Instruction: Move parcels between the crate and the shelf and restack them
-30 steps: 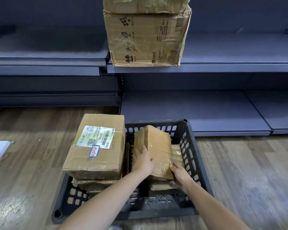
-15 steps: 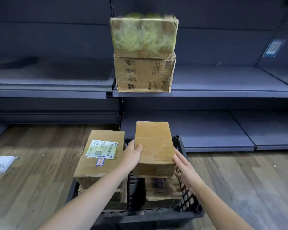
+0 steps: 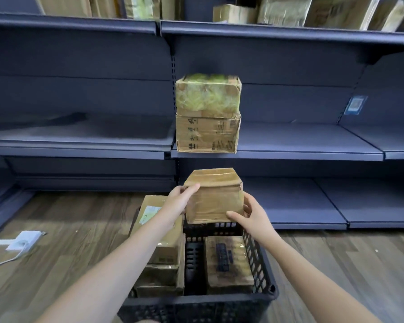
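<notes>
You hold a taped box (image 3: 216, 197) in the air between both hands, above the far end of the black crate (image 3: 259, 262) and below the middle shelf (image 3: 308, 145). Your left hand (image 3: 181, 201) grips its left side, fingers curled over the upper left corner. Your right hand (image 3: 251, 214) grips its right side, thumb stretched along the lower front edge and fingers wrapped round the far side, mostly hidden. The box tilts a little, its top face showing. In the crate, on the left, a labelled box (image 3: 154, 213) sits on a stack, partly behind your left forearm; on the right lies a flat parcel (image 3: 229, 262) with dark print. On the middle shelf, straight beyond the held box, two cartons are stacked: a printed carton (image 3: 208, 132) below and a green-wrapped carton (image 3: 208, 94) on top. More boxes stand on the top shelf (image 3: 278, 31). A white adapter (image 3: 23, 240) with its cable lies on the wood floor at the far left.
</notes>
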A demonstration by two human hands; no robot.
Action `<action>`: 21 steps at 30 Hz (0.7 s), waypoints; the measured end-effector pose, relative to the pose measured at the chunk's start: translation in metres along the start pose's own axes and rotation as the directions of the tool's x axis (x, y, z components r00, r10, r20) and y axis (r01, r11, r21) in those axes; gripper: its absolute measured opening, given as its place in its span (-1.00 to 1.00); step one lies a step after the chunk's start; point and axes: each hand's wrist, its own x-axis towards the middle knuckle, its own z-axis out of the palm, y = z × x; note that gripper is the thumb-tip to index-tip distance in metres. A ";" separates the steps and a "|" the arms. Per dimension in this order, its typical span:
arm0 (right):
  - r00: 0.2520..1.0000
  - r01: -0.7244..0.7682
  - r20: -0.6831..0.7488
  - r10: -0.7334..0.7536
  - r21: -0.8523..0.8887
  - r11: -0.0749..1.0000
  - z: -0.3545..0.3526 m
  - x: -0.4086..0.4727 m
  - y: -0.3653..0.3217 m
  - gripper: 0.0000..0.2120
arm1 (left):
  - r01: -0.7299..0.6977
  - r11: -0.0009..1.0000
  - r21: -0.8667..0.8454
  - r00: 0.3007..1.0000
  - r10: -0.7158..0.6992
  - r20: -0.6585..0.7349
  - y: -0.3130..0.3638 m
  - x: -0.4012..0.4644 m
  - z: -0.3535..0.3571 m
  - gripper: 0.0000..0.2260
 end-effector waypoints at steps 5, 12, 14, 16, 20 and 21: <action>0.998 -0.063 -0.023 0.064 0.056 0.996 -0.006 0.004 -0.012 -0.54 | -0.250 0.921 0.300 0.965 0.211 0.157 0.000 -0.010 0.002 -0.23; 0.997 -0.055 -0.047 0.060 0.106 0.993 -0.017 0.009 -0.014 -0.72 | -0.380 0.852 0.361 0.925 0.358 0.129 -0.004 -0.002 0.013 -0.18; 1.000 -0.022 -0.020 0.022 0.048 0.999 -0.020 0.011 -0.012 -0.62 | -0.359 0.858 0.368 0.919 0.393 -0.019 -0.002 -0.001 0.012 -0.39; 1.000 0.007 0.008 -0.007 -0.023 1.000 -0.019 0.014 -0.009 -0.50 | -0.304 0.887 0.347 0.918 0.370 -0.142 0.001 0.002 0.009 -0.54; 0.999 0.034 0.032 -0.033 -0.039 0.999 -0.010 0.019 -0.005 -0.49 | -0.250 0.903 0.350 0.915 0.338 -0.219 -0.001 0.004 0.000 -0.61; 0.999 0.022 0.042 -0.021 -0.012 1.000 -0.006 0.020 -0.006 -0.50 | -0.244 0.902 0.356 0.910 0.340 -0.238 -0.002 0.004 -0.003 -0.60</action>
